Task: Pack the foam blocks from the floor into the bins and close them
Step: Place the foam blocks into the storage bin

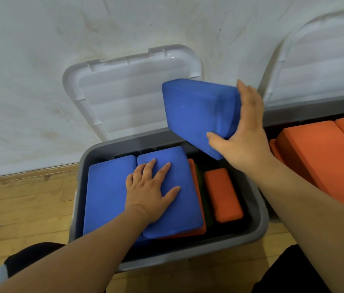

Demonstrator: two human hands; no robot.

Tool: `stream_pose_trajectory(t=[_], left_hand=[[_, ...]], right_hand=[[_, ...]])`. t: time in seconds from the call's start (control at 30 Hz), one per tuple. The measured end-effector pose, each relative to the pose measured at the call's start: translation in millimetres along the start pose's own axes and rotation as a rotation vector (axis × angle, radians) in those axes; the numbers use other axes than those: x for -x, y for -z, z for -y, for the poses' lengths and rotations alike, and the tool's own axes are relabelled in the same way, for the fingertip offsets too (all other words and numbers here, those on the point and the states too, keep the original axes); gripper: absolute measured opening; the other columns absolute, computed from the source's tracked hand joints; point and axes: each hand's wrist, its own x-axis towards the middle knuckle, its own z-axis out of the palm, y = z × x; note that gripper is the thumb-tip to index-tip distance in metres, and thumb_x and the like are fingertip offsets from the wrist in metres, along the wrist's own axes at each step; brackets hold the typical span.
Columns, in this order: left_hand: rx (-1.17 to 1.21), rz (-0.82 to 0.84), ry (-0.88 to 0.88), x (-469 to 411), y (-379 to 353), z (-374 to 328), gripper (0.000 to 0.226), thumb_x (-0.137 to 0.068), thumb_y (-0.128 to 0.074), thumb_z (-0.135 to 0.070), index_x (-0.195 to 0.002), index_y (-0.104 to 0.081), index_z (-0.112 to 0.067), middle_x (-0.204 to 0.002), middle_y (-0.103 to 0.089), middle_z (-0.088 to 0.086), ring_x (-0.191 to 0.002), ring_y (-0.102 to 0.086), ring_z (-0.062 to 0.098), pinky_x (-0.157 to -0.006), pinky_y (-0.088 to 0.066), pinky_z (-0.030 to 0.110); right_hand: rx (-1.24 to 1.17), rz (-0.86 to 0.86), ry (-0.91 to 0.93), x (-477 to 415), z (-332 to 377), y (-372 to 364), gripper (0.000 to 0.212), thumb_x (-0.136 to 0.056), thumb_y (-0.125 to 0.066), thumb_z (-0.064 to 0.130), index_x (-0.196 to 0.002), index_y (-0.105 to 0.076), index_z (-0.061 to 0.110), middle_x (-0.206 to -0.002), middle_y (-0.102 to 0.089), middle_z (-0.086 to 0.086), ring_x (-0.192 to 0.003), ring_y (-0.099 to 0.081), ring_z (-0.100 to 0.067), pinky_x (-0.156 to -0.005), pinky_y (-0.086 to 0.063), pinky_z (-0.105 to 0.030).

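Observation:
A grey bin (258,220) stands on the wooden floor with its white lid (129,96) swung up against the wall. Inside lie two blue foam blocks side by side, one at the left (105,195) and one (179,210) on top of an orange block (198,229). A smaller orange block (223,195) sits at the bin's right. My left hand (148,191) lies flat with spread fingers on the blue blocks. My right hand (245,132) grips a third blue block (194,115), tilted in the air above the bin's back right corner.
A second bin at the right holds large orange blocks (319,157), and its white lid (323,60) leans open on the wall. The white wall runs close behind both bins. Wooden floor (19,208) lies to the left. My dark-clothed knees show at the bottom corners.

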Motion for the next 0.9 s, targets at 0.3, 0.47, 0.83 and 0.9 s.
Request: stream_pose_trajectory(t=[0.3,0.47,0.83,0.9], left_hand=[[0.006,0.001,-0.001,1.6,-0.1,-1.8,0.081,-0.084,-0.011,-0.084,-0.157,-0.017,-0.049,-0.166,-0.014,-0.003,-0.149,-0.011,0.026,-0.12,-0.014,0.048],[0.013,-0.009,0.0,0.9,-1.2,-1.9,0.081,-0.084,-0.012,-0.084,-0.157,-0.019,-0.048,-0.166,-0.016,-0.003,-0.149,-0.013,0.026,-0.12,-0.015,0.048],[0.01,-0.005,0.0,1.3,-0.2,-2.1,0.082,-0.083,-0.012,-0.084,-0.157,-0.017,-0.049,-0.166,-0.013,-0.004,-0.149,-0.011,0.026,-0.12,-0.013,0.049],[0.003,0.002,0.0,1.1,-0.2,-2.1,0.082,-0.083,-0.01,-0.084,-0.157,-0.015,-0.049,-0.167,-0.012,-0.004,-0.15,-0.009,0.025,-0.12,-0.013,0.048]], right_hand=[[-0.001,-0.054,-0.014,-1.5,13.1,16.9,0.069,-0.089,-0.072,0.037,-0.151,-0.041,0.041,-0.165,-0.022,0.008,-0.148,-0.022,-0.004,-0.099,-0.013,0.006],[0.121,-0.055,0.043,-1.7,17.1,26.8,0.067,-0.091,-0.07,0.037,-0.152,-0.041,0.036,-0.167,-0.015,0.01,-0.147,-0.018,0.001,-0.096,-0.014,0.007],[0.491,0.257,-0.093,-15.0,2.4,2.3,0.064,-0.101,-0.048,0.048,-0.159,-0.023,0.034,-0.17,-0.003,0.002,-0.133,-0.047,-0.036,-0.098,-0.047,-0.044],[0.567,0.293,-0.092,-20.5,0.7,-2.9,0.064,-0.102,-0.043,0.05,-0.16,-0.019,0.034,-0.169,-0.001,-0.001,-0.13,-0.048,-0.04,-0.098,-0.046,-0.045]])
